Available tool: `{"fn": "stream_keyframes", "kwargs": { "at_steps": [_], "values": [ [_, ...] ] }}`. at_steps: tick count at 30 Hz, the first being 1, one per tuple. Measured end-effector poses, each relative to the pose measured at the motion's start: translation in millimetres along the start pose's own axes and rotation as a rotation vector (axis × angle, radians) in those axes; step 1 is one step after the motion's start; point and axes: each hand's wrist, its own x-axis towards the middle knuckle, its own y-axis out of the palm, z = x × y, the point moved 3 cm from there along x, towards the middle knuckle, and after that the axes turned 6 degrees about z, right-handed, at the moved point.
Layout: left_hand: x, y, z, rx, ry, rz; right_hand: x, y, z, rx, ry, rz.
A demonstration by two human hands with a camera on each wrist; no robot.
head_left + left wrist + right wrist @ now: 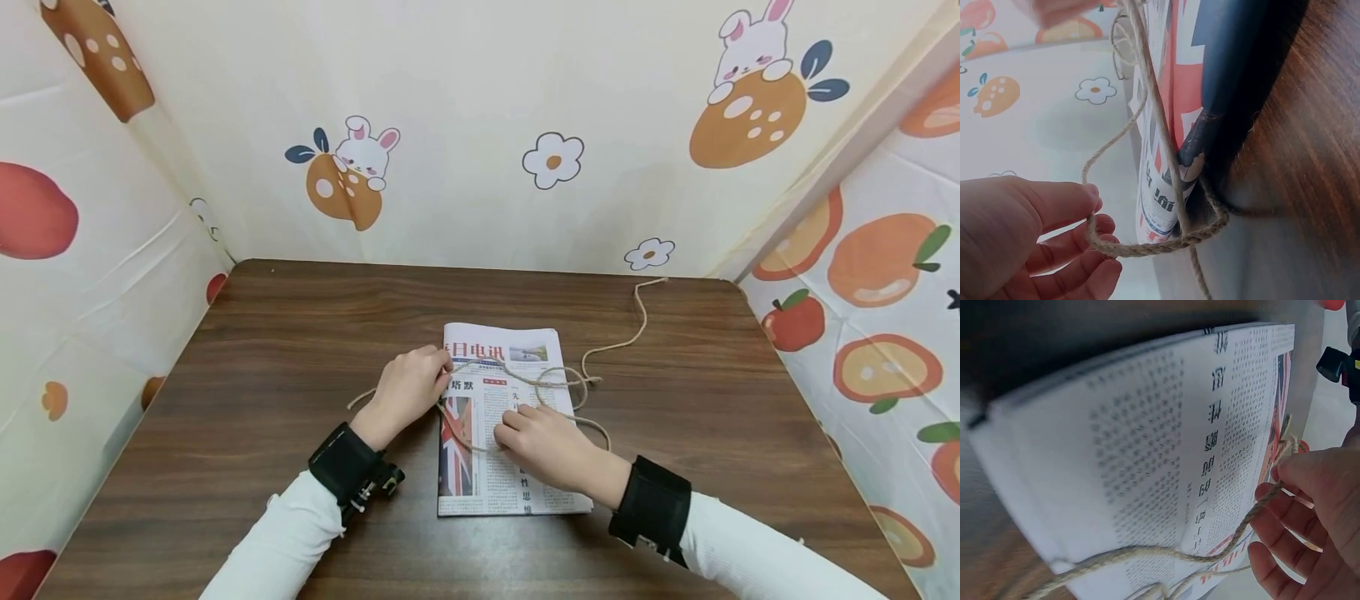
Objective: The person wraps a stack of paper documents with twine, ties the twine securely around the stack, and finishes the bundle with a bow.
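Note:
A folded newspaper (495, 487) lies on the table, and thin twine (617, 343) runs across it in loose loops. At the paper's upper left edge, my left hand (411, 385) pinches a loop of the twine (1147, 250) between thumb and fingers. Another strand crosses that loop beside the folded edge in the left wrist view. Over the middle of the paper, my right hand (551, 446) pinches a strand of twine (1154, 551) between thumb and forefinger. That strand trails across the printed page towards the paper's right edge.
The brown wooden table (285, 333) ends at a pale back wall (465, 75) with rabbit prints. Fruit-printed cloth (877, 325) hangs at the right, with similar cloth at the left. One end of the twine reaches the table's back edge.

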Motion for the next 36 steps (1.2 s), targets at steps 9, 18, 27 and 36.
{"fn": "stream_keyframes", "kwargs": {
  "at_steps": [9, 18, 27, 36],
  "values": [
    [2.2, -3.8, 1.8, -0.003, -0.013, 0.01, -39.3, -10.6, -6.3, 0.047, -0.016, -0.054],
    [0.8, -6.2, 4.6, 0.003, -0.02, 0.01, -72.2, -22.7, -16.0, 0.124, -0.02, -0.045],
    [-0.1, -6.6, 8.2, 0.009, -0.032, 0.009, -103.4, -24.9, -34.4, 0.158, 0.025, -0.054],
    [-0.7, -6.5, 11.0, 0.011, -0.048, 0.021, -127.9, -22.9, -54.4, 0.116, 0.087, -0.055]
  ]
}}
